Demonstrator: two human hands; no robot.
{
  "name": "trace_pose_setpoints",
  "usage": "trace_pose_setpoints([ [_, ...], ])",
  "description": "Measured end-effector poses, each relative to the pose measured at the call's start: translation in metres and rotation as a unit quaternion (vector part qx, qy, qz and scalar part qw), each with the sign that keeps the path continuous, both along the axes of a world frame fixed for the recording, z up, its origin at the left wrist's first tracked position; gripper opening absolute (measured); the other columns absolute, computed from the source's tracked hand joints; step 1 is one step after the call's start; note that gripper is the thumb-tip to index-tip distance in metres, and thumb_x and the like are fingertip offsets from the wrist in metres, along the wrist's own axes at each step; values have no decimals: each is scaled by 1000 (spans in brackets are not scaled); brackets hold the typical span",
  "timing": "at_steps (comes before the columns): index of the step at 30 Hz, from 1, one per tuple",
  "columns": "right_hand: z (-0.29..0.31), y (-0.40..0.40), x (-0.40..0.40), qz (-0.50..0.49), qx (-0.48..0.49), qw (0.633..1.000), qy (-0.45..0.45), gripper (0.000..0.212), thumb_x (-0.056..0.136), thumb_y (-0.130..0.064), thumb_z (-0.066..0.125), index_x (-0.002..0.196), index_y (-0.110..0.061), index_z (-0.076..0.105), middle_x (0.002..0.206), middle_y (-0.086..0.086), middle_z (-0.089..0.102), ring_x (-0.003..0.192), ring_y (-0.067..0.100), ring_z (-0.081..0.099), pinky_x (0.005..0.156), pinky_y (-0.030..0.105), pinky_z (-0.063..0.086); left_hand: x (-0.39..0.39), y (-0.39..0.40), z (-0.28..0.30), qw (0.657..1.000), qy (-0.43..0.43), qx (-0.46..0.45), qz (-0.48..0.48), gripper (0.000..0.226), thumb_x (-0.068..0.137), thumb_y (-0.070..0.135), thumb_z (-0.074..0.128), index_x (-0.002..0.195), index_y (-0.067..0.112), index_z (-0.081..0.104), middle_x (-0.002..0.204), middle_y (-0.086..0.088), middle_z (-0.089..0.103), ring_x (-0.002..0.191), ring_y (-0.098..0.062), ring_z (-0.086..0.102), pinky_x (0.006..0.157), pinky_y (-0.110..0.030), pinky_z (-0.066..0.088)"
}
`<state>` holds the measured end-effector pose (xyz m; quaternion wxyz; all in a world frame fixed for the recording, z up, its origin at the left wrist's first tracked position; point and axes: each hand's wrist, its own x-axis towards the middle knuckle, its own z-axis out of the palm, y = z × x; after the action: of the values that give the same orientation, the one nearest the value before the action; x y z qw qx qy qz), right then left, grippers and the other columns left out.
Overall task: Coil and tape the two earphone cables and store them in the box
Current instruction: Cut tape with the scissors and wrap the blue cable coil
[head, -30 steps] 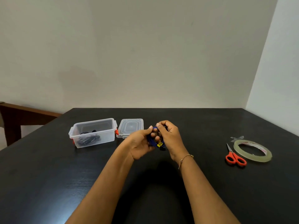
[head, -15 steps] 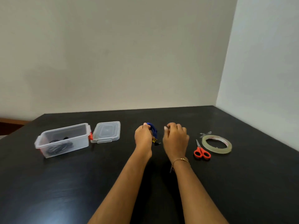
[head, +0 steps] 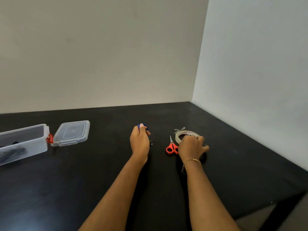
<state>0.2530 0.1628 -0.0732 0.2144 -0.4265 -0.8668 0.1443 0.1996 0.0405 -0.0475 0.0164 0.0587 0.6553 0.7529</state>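
on a black table (head: 233, 164), seen from a camera on a person's head, the left hand (head: 139, 142) is curled tight around a coiled blue earphone cable (head: 144, 126), of which only a small loop shows above the knuckles. just to the right of that hand lie red-handled scissors (head: 171, 146), and directly beyond them the right hand (head: 191, 146) rests on a roll of clear tape (head: 186, 135), its fingers spread and bent over the near edge of the ring; whether it has actually gripped the roll cannot be told. well away to the left of the left hand stands a clear plastic box (head: 23, 144), cut off by the frame edge, with its lid (head: 71, 132) lying flat just beside it. a dark bundle (head: 13, 150) sits inside the box, likely the first cable already coiled and stored, though the plastic blurs it. judging by this, the task seems past halfway: the blue cable looks coiled but not yet taped, and it has yet to go into the box. a small crumpled scrap (head: 179, 130) lies just beyond the roll, too small to identify. the cable's plug and earbuds are mostly hidden by the left hand.
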Motion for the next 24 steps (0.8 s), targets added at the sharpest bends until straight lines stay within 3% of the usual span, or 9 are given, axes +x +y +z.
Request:
trace_pose_setpoints([
  [4,5,-5,-1,20,26,996,77,22,92,-19,49,107,-17,64,116,4,58,120,26,35,105,53,23,2,-9,2,996,71,-52,-35,19,99,27,35,86,22,48,80,5,53,67,-5,47,58,-18,38],
  [8,22,-26,-4,147,-57,971,180,22,93,-31,48,96,-18,65,98,0,62,109,21,47,99,46,32,-4,-23,9,983,150,-98,-51,12,97,28,41,87,22,46,87,10,56,71,-3,49,62,-17,41],
  [11,32,-49,-6,272,-256,892,256,24,92,-29,50,86,-13,67,83,1,65,90,19,58,82,33,44,-15,-37,12,973,177,-130,-66,11,95,24,45,85,21,47,102,9,59,89,-6,56,79,-27,47],
  [14,39,-58,-2,307,-399,826,253,27,93,-30,49,88,-13,70,83,-2,69,93,18,59,86,33,43,-21,-53,16,981,144,-99,-85,8,94,17,46,89,19,52,106,7,64,98,-12,60,89,-32,47],
  [17,39,-55,-2,336,-492,759,263,25,94,-26,47,87,-15,69,74,-3,70,88,15,62,82,35,45,-25,-67,17,990,103,-57,-74,14,92,11,45,82,18,53,87,2,66,82,-15,58,77,-30,45],
  [20,38,-53,-4,344,-546,707,288,27,96,-21,43,86,-10,66,60,-3,65,79,16,61,83,39,47,-27,-77,16,993,77,-31,-79,14,88,6,45,79,14,52,76,1,64,62,-11,45,65,-25,41],
  [22,36,-53,-5,336,-577,678,306,27,97,-20,41,88,-9,64,57,-3,60,75,15,60,82,40,48,-27,-81,15,993,67,-34,-92,12,88,7,50,81,16,54,76,1,63,61,-9,45,60,-20,38],
  [24,35,-52,-6,326,-600,655,322,28,97,-21,40,89,-9,64,58,-3,59,74,14,58,80,38,48,-26,-82,14,991,52,-45,-115,10,89,11,52,82,17,55,64,7,62,57,-6,47,61,-20,38],
])
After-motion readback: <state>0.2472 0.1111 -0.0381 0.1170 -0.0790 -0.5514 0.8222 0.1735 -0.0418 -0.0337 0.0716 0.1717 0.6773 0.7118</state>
